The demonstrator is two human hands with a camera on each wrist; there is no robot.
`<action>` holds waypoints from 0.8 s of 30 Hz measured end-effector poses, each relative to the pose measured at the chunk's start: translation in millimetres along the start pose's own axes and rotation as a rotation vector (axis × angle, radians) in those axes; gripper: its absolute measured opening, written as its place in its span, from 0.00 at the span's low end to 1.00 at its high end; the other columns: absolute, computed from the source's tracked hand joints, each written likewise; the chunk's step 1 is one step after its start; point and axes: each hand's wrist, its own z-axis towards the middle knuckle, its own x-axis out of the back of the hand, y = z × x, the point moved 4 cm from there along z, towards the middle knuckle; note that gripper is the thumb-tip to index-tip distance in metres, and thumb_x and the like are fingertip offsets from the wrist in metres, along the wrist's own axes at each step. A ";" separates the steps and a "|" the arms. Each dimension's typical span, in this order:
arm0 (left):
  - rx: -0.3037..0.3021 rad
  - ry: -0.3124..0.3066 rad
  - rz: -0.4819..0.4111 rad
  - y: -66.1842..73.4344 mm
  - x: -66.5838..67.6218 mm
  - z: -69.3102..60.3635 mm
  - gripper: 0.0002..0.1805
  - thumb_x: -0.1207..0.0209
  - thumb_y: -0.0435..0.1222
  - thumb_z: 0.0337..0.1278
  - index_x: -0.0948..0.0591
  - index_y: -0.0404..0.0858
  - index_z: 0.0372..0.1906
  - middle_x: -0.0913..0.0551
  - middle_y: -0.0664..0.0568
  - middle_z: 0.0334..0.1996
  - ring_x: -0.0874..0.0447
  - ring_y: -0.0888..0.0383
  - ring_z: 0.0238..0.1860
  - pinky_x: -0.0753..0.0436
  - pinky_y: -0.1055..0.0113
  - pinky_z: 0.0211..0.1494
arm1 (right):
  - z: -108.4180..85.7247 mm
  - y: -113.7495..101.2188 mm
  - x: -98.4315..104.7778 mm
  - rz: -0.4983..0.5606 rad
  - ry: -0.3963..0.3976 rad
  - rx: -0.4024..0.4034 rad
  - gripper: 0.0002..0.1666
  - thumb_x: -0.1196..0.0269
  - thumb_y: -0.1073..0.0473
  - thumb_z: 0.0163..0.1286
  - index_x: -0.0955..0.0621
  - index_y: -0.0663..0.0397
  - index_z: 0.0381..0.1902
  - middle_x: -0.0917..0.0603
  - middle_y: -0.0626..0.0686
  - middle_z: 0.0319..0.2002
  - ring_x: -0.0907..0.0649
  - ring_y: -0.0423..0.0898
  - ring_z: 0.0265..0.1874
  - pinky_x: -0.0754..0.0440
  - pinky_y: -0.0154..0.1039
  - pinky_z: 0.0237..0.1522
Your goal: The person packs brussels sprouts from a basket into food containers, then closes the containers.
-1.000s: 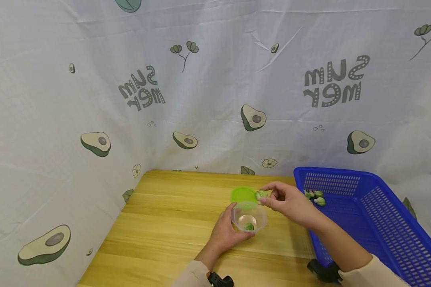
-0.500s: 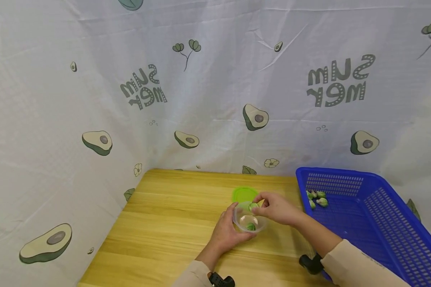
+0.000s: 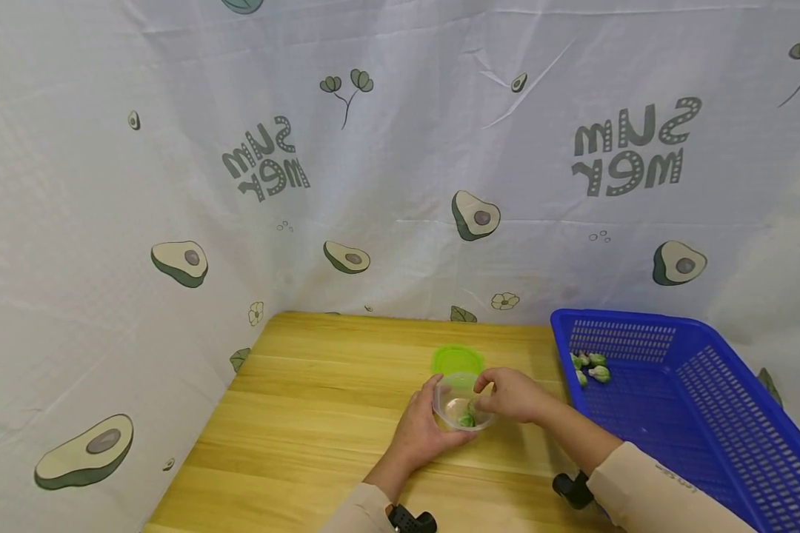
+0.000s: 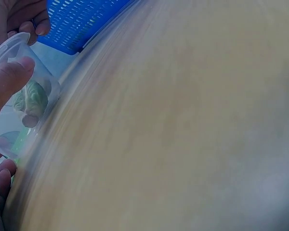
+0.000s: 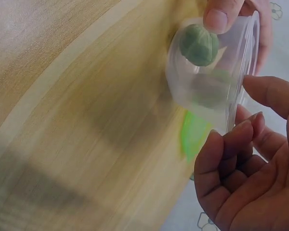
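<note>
On the table [image 3: 320, 392], we see the left hand [image 3: 415, 428] clasping the clear tub [image 3: 448, 402], the right hand [image 3: 515, 396] with fingers now parted, another sprout [image 3: 472, 408] apparently added

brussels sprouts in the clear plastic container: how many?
2 visible in the clear plastic container: one Brussels sprout toward its near side, the other just beyond, beside the right hand. That hand may hide more.

Pale beige sleeves [image 3: 650, 488], the right bearing small dark marks [image 3: 675, 477], meet a black device [image 3: 416, 523] at each wrist.
</note>
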 end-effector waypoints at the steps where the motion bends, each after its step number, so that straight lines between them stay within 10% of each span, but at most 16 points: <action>1: 0.000 -0.001 -0.001 -0.1 0.0 0.0 0.60 0.22 0.59 0.41 0.40 0.46 0.79 0.23 0.47 0.66 0.23 0.49 0.65 0.21 0.49 0.65 | -0.3 -0.1 -0.1 0.003 0.000 0.002 0.14 0.29 0.58 0.62 0.16 0.61 0.42 0.20 0.49 0.26 0.25 0.43 0.24 0.26 0.37 0.26; 14: -0.012 -0.008 0.004 0.3 -0.8 -0.9 0.60 0.23 0.59 0.42 0.40 0.44 0.79 0.24 0.47 0.67 0.24 0.49 0.65 0.21 0.49 0.65 | -6.3 -5.0 10.0 0.080 0.017 0.014 0.15 0.31 0.59 0.67 0.17 0.62 0.47 0.22 0.51 0.26 0.26 0.44 0.24 0.29 0.37 0.26; 24: -0.008 -0.001 -0.011 -1.7 -1.2 0.7 0.61 0.22 0.59 0.40 0.40 0.45 0.79 0.23 0.48 0.67 0.24 0.50 0.65 0.22 0.49 0.67 | -26.7 -20.1 70.8 0.165 0.110 0.019 0.22 0.36 0.52 0.75 0.20 0.58 0.59 0.26 0.50 0.27 0.31 0.44 0.22 0.31 0.38 0.25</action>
